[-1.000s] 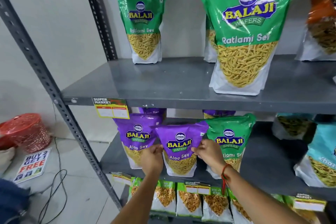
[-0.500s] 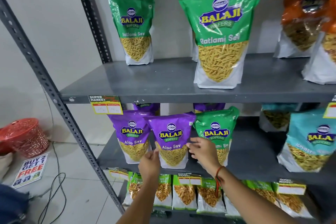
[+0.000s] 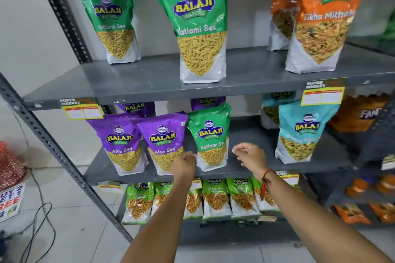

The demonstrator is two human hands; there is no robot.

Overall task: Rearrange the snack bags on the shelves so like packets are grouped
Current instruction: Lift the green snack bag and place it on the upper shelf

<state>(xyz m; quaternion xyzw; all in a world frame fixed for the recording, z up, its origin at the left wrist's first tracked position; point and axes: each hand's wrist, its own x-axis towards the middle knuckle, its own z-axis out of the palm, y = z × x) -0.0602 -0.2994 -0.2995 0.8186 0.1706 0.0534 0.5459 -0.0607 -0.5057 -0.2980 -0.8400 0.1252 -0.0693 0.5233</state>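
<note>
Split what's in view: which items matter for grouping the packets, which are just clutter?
Job:
- green Ratlami Sev packet on the middle shelf, beside the purple ones
- two purple Aloo Sev packets
- Ratlami Sev packets on the top shelf
- left hand, right hand, both empty

Clutter:
- red basket
- offer sign on the floor
- black cable

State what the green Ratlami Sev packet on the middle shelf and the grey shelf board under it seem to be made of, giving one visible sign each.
Green Ratlami Sev packet: probably thin plastic film, glossy; it crinkles and catches light at the top.
Grey shelf board: likely painted metal, matt; a thin flat panel on perforated uprights.
</note>
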